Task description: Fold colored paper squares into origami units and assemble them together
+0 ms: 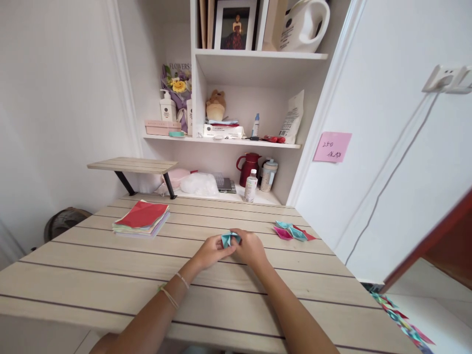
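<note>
While our forearms are stretching in over the dark-lined wooden surface (224, 305), we are holding a small teal folded paper piece (225, 240) near the middle of it; whether the paper is touching the wood, we are not able to tell. It is showing slanting creases, with paler and darker facets meeting between our fingertips. Our left hand (213, 251) is pinching its left side between thumb and fingers, and our right hand (250, 246) is gripping its right side, the fingers curling over the top. Our fingers are covering part of the paper, so they are hiding its full outline.

Well to the right of our hands, a cluster of folded paper pieces (293, 232) is lying on the surface, showing teal, magenta and red. Over to the left, a stack of square paper sheets (143, 215) is resting with a red sheet topping paler ones. Behind the stack, a small raised shelf (132, 165) is standing on black legs. Along the lowest white shelf, a white-capped bottle (250, 187) is standing before a dark red jug (248, 164), blocking part of it, and a bulging white plastic bag (199, 183) is lying farther left. A pink sticky note (332, 147) is clinging to the wall, and more colourful folded paper (403, 322) is lying beyond the surface's right edge.
</note>
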